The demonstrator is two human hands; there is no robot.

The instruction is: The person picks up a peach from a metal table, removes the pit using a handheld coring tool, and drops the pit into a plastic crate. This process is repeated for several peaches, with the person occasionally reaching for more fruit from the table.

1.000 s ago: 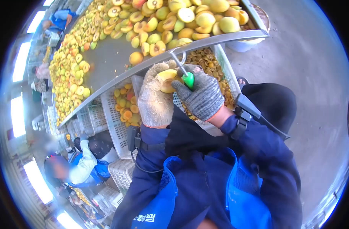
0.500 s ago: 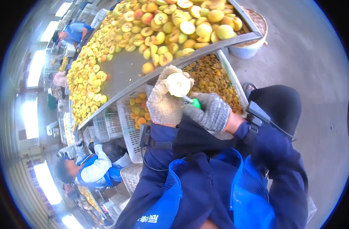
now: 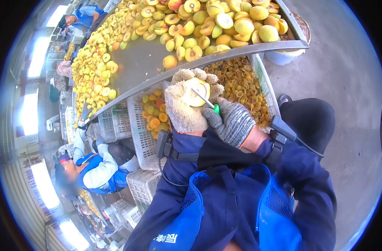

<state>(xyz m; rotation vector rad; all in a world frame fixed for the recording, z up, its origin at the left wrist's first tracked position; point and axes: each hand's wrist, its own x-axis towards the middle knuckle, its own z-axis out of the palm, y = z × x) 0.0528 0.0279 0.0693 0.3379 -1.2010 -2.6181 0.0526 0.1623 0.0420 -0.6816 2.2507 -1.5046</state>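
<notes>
A halved yellow peach (image 3: 195, 91) lies cut side up in my left hand (image 3: 183, 109), whose fingers, in a worn beige glove, curl round it. My right hand (image 3: 233, 123), in a grey knit glove, grips a green-handled pitting tool (image 3: 216, 109). The thin metal shaft reaches over the cut face of the peach, with its tip near the middle. Just beyond my hands runs the metal rim of a sorting table (image 3: 237, 53), which bears many peach halves (image 3: 193, 53). Below that rim, past my right hand, stands a crate of small brown-orange pieces (image 3: 241, 90).
A white crate (image 3: 137, 136) with peach halves stands left of my left arm. Another white crate (image 3: 143, 184) is nearer me. A co-worker in a blue vest (image 3: 101, 169) sits at the left. A white bucket with a basket (image 3: 285, 57) stands on the floor at the far right.
The tool's shaft has come across the peach's cut face, and the fingers of my left hand show more. The table appears shifted right in view. The co-worker's arm now reaches toward the table.
</notes>
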